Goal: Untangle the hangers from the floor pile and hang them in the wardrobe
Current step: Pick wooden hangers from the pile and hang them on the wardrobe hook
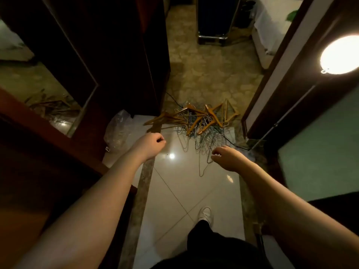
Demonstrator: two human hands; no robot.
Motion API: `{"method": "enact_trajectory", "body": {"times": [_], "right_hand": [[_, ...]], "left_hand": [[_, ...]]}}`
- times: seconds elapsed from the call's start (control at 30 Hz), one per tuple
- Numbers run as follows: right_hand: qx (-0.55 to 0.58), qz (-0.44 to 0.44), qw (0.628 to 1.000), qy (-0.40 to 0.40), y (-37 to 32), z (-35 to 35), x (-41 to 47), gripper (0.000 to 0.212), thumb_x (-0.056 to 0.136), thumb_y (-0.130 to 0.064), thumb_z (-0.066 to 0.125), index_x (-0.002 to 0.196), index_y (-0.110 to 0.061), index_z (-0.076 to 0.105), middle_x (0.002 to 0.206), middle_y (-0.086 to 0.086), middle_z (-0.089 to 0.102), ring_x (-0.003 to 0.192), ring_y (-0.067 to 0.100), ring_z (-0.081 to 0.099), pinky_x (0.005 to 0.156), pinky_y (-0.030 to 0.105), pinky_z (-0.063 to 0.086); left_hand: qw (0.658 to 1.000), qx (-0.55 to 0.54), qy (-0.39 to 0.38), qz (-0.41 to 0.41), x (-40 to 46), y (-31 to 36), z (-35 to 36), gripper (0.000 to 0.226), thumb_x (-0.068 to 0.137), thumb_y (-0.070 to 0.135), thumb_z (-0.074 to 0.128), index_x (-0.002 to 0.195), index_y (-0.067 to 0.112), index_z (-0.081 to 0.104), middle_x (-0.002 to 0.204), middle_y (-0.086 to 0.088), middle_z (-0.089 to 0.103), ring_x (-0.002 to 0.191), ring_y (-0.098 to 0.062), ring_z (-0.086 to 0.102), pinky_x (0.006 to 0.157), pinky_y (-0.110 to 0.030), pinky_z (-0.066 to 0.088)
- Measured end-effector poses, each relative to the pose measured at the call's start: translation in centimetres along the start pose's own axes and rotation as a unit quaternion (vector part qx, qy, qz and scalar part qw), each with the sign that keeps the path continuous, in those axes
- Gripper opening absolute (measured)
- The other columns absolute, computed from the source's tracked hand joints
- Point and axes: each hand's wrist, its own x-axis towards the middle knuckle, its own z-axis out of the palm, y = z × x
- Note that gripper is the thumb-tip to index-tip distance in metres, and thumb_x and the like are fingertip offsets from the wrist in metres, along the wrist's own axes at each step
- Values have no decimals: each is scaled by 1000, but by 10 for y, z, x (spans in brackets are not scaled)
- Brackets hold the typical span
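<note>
Where pale glossy floor tiles (186, 183) meet patterned flooring, the hanger pile (196, 119) lies tangled between dark wardrobe (108, 55) and door frame (272, 90).
Both hands, left hand (150, 145) and right hand (228, 157), hover loosely curled, holding nothing; dim light blurs the wire hangers.

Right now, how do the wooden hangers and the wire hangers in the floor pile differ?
The wooden hangers are thick, orange-brown and lie mostly on top at the pile's far side; the wire hangers are thin, grey-blue and spread beneath and toward the person, a few trailing onto the pale tile. Both kinds are tangled together on the floor, and neither hand, left hand or right hand, touches them.
</note>
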Motion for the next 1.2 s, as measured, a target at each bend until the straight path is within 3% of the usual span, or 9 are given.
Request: {"method": "enact_trajectory", "body": {"times": [0.1,0.27,0.4,0.53,0.63,0.8,0.9,1.0,1.2], "right_hand": [[-14,12,999,-27,20,-21,41,37,100,-38,47,130,-19,57,127,5,57,112,21,55,97,37,47],[-27,24,997,-66,52,-54,109,32,100,-33,48,122,-15,61,120,6,62,104,22,59,91,37,50],[-24,36,995,-94,67,-70,162,31,99,-31,48,122,-15,62,120,6,63,106,21,59,93,37,49],[-16,54,992,-113,78,-79,220,32,99,-31,46,121,-16,63,121,6,63,108,22,58,95,39,48],[-6,80,988,-130,85,-88,272,30,98,-31,46,119,-17,64,117,5,65,104,22,59,91,36,48],[19,140,979,-149,103,-100,365,30,97,-32,48,118,-16,64,114,6,66,100,23,60,89,38,50],[43,176,971,-159,113,-107,417,28,97,-34,50,116,-18,63,112,5,66,94,22,60,80,33,47],[72,205,962,-163,127,-111,464,30,98,-33,49,121,-18,62,116,5,65,98,23,59,82,33,46],[127,272,942,-151,180,-78,549,36,100,-32,47,131,-17,56,122,7,61,99,23,58,80,31,44]], "left_hand": [[999,10,-17,-36,45,7,-5,22,99,32,47,109,21,63,95,0,63,85,-16,59,71,-31,49],[997,22,-30,-65,124,21,-8,21,98,31,45,105,21,62,84,2,61,73,-16,56,58,-29,41],[995,16,-57,-78,183,23,0,25,96,33,45,101,16,64,90,-4,65,81,-23,61,70,-37,50],[993,4,-86,-85,246,11,6,26,95,33,44,96,15,62,88,-9,66,82,-29,63,65,-37,46],[991,-3,-105,-83,305,-1,2,24,96,32,44,96,15,62,89,-7,65,82,-28,62,72,-42,52],[988,30,-138,-60,430,-22,-7,23,98,32,44,107,19,61,97,-2,64,85,-20,59,64,-32,43],[984,34,-163,-56,503,-30,-10,25,99,32,44,112,19,62,102,-2,63,90,-20,59,76,-36,51],[979,36,-197,-50,569,-29,-6,27,99,30,44,116,19,62,106,-3,64,93,-20,60,84,-40,53],[967,51,-245,-46,680,-43,49,26,100,29,42,112,16,62,98,-5,65,85,-21,60,66,-32,46]]}}
